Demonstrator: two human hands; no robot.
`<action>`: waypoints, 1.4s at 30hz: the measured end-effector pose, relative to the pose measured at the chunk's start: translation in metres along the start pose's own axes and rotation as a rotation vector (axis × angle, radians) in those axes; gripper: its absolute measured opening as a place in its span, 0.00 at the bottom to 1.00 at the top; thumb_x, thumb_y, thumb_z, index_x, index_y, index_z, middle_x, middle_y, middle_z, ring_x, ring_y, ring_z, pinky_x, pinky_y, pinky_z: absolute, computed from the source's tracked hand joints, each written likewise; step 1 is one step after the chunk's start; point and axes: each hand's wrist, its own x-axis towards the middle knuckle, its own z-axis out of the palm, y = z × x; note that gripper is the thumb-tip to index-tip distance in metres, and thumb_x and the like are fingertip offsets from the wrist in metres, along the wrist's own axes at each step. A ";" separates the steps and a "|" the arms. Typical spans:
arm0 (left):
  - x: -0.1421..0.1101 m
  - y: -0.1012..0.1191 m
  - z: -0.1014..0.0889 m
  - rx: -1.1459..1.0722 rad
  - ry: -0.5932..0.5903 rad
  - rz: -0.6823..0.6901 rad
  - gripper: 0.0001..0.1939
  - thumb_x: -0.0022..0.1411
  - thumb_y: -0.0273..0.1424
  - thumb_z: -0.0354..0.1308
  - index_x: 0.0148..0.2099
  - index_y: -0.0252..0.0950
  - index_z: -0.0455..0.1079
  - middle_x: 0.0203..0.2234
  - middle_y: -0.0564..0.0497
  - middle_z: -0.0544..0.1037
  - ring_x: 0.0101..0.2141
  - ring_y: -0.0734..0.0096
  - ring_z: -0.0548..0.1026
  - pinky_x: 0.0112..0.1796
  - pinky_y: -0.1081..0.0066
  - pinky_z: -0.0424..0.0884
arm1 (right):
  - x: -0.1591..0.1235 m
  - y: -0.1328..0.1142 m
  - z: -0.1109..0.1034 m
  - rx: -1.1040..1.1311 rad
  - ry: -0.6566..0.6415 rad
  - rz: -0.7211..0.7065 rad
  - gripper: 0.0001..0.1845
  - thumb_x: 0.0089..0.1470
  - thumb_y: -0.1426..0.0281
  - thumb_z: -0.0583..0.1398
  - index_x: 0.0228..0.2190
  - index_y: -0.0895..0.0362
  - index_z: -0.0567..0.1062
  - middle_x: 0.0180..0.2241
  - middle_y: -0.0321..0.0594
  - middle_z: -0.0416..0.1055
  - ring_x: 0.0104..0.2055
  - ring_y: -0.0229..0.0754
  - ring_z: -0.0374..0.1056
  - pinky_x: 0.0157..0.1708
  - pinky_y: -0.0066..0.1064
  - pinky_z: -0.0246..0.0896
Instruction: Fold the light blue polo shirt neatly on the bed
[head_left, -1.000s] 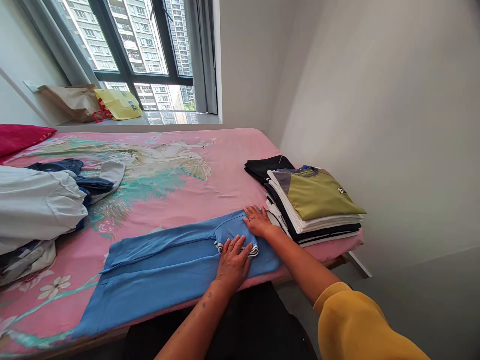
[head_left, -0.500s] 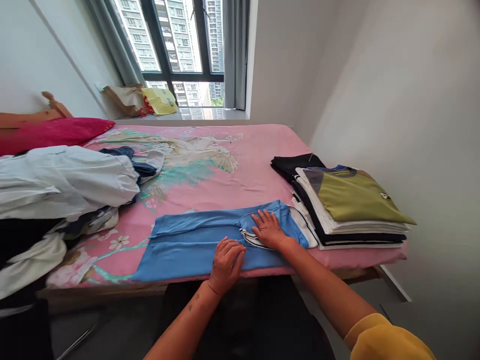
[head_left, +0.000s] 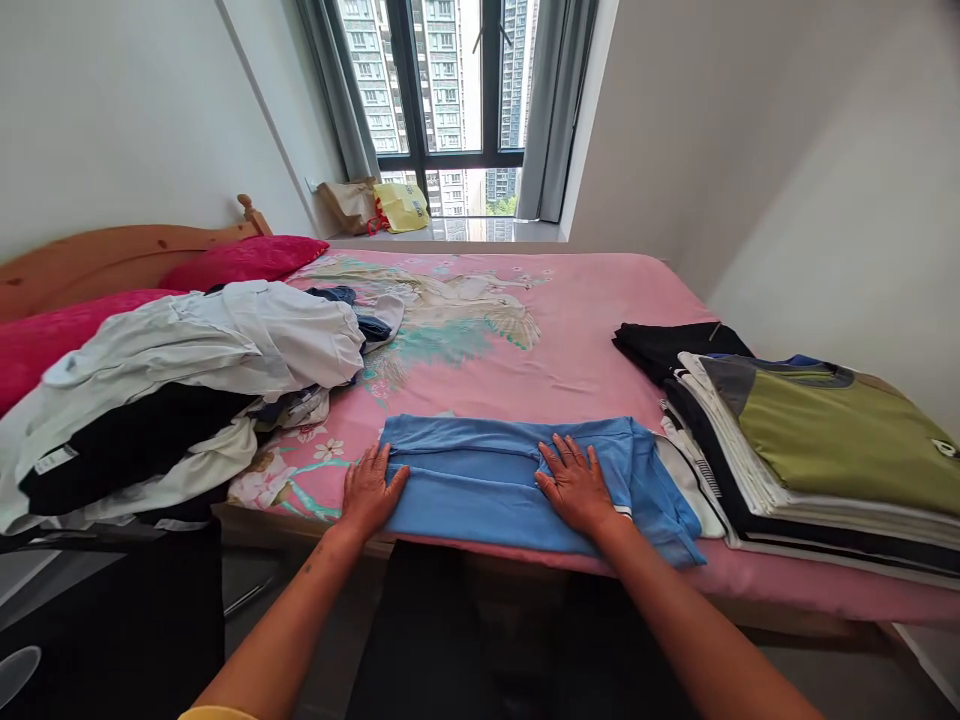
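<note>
A blue shirt (head_left: 465,495), folded into a long strip, lies along the front edge of the bed. At its left end rests my left hand (head_left: 371,492), fingers spread, partly on the cloth. My right hand (head_left: 577,487) presses flat on the right part of the shirt, fingers apart. Beside my right wrist a bit of white-and-dark striped trim shows; the rest of that trim is hidden under the hand. Loose blue cloth bunches at the shirt's right end, next to a white garment (head_left: 686,480).
A stack of folded clothes topped by an olive T-shirt (head_left: 847,430) stands at the right, with black folded cloth (head_left: 675,345) behind it. A loose heap of clothes, white shirt (head_left: 247,335) uppermost, lies at the left. Pink bedding (head_left: 577,330) covers the bed.
My left hand has moved from the shirt's middle to its left end. My right hand stays on the right part. The view has turned left, bringing more of the clothes heap into sight.
</note>
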 end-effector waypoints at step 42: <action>-0.057 -0.051 0.017 -0.033 0.199 0.005 0.35 0.56 0.37 0.52 0.64 0.34 0.52 0.61 0.42 0.59 0.61 0.54 0.54 0.59 0.56 0.51 | 0.073 -0.224 0.032 0.415 0.023 -0.300 0.26 0.63 0.63 0.44 0.59 0.59 0.58 0.62 0.42 0.52 0.66 0.44 0.41 0.64 0.44 0.29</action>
